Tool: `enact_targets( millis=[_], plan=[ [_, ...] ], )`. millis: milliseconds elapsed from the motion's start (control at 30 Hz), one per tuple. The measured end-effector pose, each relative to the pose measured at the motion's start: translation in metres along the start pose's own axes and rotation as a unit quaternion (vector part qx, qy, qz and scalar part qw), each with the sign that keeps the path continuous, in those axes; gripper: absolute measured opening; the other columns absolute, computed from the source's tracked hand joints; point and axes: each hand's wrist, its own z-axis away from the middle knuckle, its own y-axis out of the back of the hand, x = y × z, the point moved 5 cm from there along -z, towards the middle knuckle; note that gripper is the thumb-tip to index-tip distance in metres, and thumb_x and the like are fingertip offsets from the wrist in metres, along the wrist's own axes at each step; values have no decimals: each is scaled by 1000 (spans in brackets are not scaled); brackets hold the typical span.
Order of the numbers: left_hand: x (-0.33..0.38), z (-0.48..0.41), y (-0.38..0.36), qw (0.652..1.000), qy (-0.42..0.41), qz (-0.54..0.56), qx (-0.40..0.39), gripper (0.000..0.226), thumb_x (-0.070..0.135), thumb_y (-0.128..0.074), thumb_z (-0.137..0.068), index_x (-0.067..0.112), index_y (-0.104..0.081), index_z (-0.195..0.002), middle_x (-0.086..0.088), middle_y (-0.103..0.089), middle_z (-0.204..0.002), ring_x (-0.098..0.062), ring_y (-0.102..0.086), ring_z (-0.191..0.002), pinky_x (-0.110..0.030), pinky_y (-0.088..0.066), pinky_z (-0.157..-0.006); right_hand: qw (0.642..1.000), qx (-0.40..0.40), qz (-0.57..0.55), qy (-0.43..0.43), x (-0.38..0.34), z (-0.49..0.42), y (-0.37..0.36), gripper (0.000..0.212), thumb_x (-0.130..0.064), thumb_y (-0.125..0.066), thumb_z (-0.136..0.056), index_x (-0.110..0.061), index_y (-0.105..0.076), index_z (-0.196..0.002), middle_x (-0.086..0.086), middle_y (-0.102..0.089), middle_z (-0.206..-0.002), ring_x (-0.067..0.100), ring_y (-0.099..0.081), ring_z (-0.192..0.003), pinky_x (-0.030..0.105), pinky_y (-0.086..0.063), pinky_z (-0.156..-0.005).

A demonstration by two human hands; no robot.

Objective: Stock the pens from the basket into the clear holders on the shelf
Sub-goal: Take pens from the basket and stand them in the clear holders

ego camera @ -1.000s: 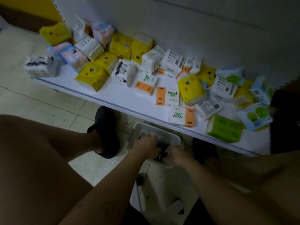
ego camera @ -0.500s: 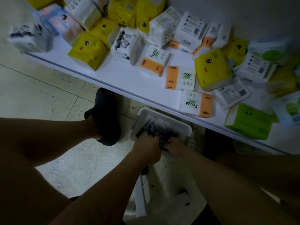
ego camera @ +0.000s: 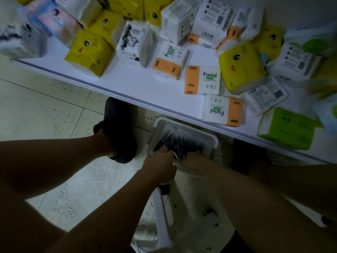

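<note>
A pale rectangular plastic basket [ego camera: 184,125] sits on the tiled floor [ego camera: 54,106] under the front edge of the white shelf [ego camera: 145,83], heaped with slim dark pens [ego camera: 182,143]. At its near edge the left hand [ego camera: 160,165] curls round a few pens. The right hand [ego camera: 193,162] is beside it (too dim to tell its grip).

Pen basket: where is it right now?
Head view, lower centre: the basket sits below the white shelf front edge, right of the black shoe, with the left hand and right hand at its near end.
</note>
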Motion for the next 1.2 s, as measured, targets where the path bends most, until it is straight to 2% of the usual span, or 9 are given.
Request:
enact_targets(
  millis=[100, 367, 500, 667, 767, 867, 933, 1033, 1200],
  plan=[
    [-4, 0, -1, 1000, 3, 22, -6, 38, 35, -51, -96, 17, -49, -129, -6, -55, -129, -23, -51, -118, -37, -43, -97, 1000, -23, 14, -9, -9, 1, 2, 34, -23, -34, -103, -4, -62, -109, 18, -57, -130, 24, -57, -90, 41, -34, -108],
    [-10, 0, 0, 995, 18, 94, -13, 35, 30, -54, -96, 16, -52, -128, -7, -58, -129, -22, -54, -117, -38, -47, -98, 997, -38, -57, -24, -18, -5, 4, 32, -22, -48, -98, 0, -59, -118, 7, -59, -91, 18, -56, -77, 31, -48, -83],
    [-14, 3, -3, 992, 24, 121, -9, 36, 29, -52, -97, 14, -51, -130, -9, -57, -130, -23, -55, -116, -32, -46, -95, 995, -33, -81, -38, -22, -10, 1, 23, -20, -48, -98, -10, -56, -78, 5, -53, -80, 13, -51, -66, 28, -47, -72],
    [-15, 5, -5, 985, 31, 167, -2, 35, 28, -53, -97, 10, -52, -128, -9, -58, -129, -22, -57, -113, -24, -43, -87, 995, -59, -66, -35, -27, -2, -5, 35, -26, -44, -101, -10, -45, -70, 3, -44, -74, 11, -40, -60, 21, -34, -56],
    [-18, 4, -5, 983, 37, 178, -3, 38, 29, -53, -98, 11, -51, -130, -9, -57, -131, -22, -56, -114, -26, -44, -88, 993, -53, -97, -30, -26, 2, -1, 30, -26, -44, -101, -1, -60, -103, 7, -54, -87, 12, -43, -64, 25, -42, -67],
    [-21, -1, -5, 981, 43, 187, -4, 37, 29, -53, -98, 10, -52, -129, -9, -57, -129, -23, -56, -115, -24, -41, -86, 993, -34, -112, -12, -26, 12, 3, 39, -27, -38, -103, -1, -55, -126, 14, -61, -119, 24, -59, -102, 30, -45, -90],
    [-22, -9, -7, 981, 45, 190, -5, 34, 28, -53, -97, 9, -54, -125, -10, -59, -125, -23, -56, -112, -24, -42, -85, 989, -3, -148, -14, -25, 11, 4, 31, -28, -44, -100, -3, -63, -101, 13, -65, -103, 23, -63, -93, 26, -46, -76],
    [-25, -25, -18, 978, 57, 200, -20, 28, 26, -52, -97, 10, -57, -120, -9, -62, -120, -21, -57, -108, -25, -42, -82, 975, 95, -200, -7, -13, 16, 16, 34, -17, -51, -94, -14, -46, -61, 3, -48, -65, 14, -45, -59, 28, -41, -64],
    [-26, -53, -24, 984, 58, 165, -40, 17, 24, -50, -97, 12, -61, -97, -7, -64, -94, -15, -54, -79, -25, -45, -69, 962, 142, -231, 19, 4, 45, 31, 32, -7, -49, -94, -4, -52, -62, 9, -48, -63, 24, -51, -69, 30, -42, -69]
  ],
)
